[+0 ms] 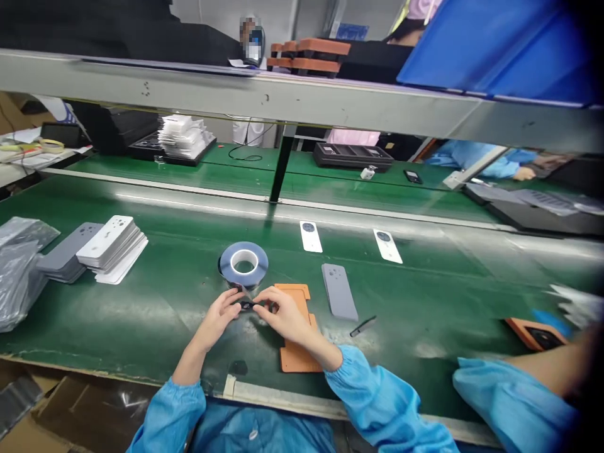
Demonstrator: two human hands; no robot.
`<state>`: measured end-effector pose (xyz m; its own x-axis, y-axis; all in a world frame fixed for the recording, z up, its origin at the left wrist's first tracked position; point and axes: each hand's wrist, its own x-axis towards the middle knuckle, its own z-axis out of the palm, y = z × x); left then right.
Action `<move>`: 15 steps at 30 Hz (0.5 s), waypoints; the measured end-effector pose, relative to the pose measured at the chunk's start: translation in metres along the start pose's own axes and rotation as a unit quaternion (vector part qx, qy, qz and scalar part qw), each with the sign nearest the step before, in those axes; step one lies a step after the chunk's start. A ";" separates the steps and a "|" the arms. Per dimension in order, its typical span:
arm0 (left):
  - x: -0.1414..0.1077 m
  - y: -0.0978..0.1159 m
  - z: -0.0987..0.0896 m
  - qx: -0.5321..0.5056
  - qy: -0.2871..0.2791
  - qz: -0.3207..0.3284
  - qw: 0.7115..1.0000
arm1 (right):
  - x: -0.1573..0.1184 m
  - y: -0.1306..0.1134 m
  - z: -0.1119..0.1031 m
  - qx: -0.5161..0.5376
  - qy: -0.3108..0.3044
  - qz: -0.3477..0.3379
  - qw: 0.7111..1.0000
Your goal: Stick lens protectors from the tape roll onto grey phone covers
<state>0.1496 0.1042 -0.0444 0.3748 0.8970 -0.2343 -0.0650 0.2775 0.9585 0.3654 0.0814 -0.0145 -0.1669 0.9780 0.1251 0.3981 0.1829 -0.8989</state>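
In the head view, my left hand (221, 319) and my right hand (285, 314) meet in front of a roll of blue tape (228, 255) with a white core. Between their fingertips is a small black piece (247, 306), pinched from both sides; its exact kind is too small to make out. Just above it, a short clear-looking strip (246, 292) rises between the fingers near the roll. Partly under my right hand and wrist lies an orange fixture plate (296, 360). To its right rest a grey phone back panel (340, 292) and a thin black strip-like tool (363, 326).
Two white panels with dark camera rings (311, 242) (389, 250) lie farther back. On the left are stacked white panels (106, 245), grey panels (70, 251) and plastic bags (19, 277). A metal shelf beam (212, 91) crosses overhead. A co-worker's blue sleeve (509, 396) reaches in at right.
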 end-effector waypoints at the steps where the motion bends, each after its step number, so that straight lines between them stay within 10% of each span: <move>1: 0.003 0.000 0.002 0.007 0.006 -0.001 1.000 | -0.002 0.002 -0.006 0.016 0.013 0.013 1.000; 15: 0.051 0.000 0.039 0.174 0.057 0.030 0.983 | -0.033 0.073 -0.084 0.112 0.120 0.131 0.978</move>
<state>0.2050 0.1369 -0.0501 0.2722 0.9463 -0.1742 0.2436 0.1074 0.9639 0.4758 0.0710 -0.0494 0.1413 0.9887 -0.0506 0.1860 -0.0767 -0.9796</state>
